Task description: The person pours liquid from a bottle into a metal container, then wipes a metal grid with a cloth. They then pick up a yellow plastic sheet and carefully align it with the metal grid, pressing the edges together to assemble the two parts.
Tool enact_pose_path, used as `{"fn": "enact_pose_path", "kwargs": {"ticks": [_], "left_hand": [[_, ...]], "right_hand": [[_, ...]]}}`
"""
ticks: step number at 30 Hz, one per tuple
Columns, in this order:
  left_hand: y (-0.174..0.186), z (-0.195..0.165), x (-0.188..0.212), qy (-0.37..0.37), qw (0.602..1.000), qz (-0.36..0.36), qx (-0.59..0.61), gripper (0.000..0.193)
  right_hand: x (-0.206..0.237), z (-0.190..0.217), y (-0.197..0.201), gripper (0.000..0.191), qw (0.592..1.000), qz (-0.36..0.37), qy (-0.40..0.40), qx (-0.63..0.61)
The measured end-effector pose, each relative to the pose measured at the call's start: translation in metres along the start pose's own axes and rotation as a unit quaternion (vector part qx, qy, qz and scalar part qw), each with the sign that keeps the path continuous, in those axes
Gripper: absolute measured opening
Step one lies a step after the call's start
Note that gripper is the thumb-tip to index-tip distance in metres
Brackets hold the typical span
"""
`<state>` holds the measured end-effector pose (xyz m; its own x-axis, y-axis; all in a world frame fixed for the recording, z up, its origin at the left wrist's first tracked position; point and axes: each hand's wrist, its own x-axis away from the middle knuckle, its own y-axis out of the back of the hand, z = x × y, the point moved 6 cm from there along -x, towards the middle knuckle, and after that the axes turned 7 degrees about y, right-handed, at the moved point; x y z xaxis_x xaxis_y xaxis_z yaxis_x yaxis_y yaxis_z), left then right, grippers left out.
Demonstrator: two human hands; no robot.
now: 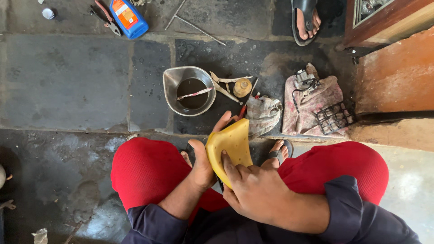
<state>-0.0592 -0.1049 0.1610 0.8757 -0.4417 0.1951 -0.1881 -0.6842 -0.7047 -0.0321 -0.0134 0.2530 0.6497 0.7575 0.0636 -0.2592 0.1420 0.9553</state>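
Item one, nearest: your left hand (201, 165) and your right hand (255, 192), both above your red-clad knees. The left grip was wrapped around the near edge of the yellow foam piece (230, 147), thumb over the front and fingertips showing past the top. The right grip was pinching the lower part of the same piece, fingers pressed flat on its pitted face. The foam stood nearly upright between the two hands, above your sandalled feet.

Item two, just beyond the foam: a crumpled grey rag (264, 115) on the stone floor, with a red-handled tool (242, 110) poking out beside it.

Item three, further out: a metal bowl (174, 83) holding dark liquid, a strip lying across it; scissors-like pliers (224, 86) and a small tan cap (242, 87) to its side.

Item four, toward the floor's right edge: a pinkish cloth (312, 108) carrying a small engine part (304, 80) and a black wire grille (334, 117).

Item five, farthest: a blue can (129, 17) and another person's sandalled foot (306, 20).

Judged step: you were handling the foam with both hands, likely flexing or wiping it; any further working would have called for a firm two-handed hold.
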Motion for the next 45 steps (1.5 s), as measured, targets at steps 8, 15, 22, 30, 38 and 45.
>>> {"fn": "enact_pose_path", "kwargs": {"ticks": [8,15,22,30,38,45], "left_hand": [[0.006,0.008,0.001,0.085,0.987,0.061,0.121,0.119],[0.01,0.041,0.003,0.265,0.947,0.02,0.181,0.109],[0.027,0.033,0.001,0.255,0.951,-0.017,0.177,0.097],[0.059,-0.019,0.01,0.082,0.994,-0.078,-0.004,0.055],[0.078,-0.009,0.016,-0.039,0.983,-0.163,-0.08,0.036],[0.084,-0.024,0.022,-0.078,0.97,-0.22,-0.066,0.035]], "right_hand": [[-0.014,-0.045,0.027,0.054,0.974,-0.054,0.116,-0.187],[-0.037,-0.071,0.028,0.038,0.937,-0.178,0.142,-0.264],[-0.038,-0.125,-0.016,0.026,0.899,-0.039,-0.163,-0.405],[-0.01,-0.182,-0.001,0.019,0.844,-0.242,-0.186,-0.441],[-0.007,-0.19,-0.033,0.016,0.795,-0.227,-0.171,-0.536],[-0.003,-0.185,-0.038,0.019,0.644,-0.238,-0.174,-0.706]]}}
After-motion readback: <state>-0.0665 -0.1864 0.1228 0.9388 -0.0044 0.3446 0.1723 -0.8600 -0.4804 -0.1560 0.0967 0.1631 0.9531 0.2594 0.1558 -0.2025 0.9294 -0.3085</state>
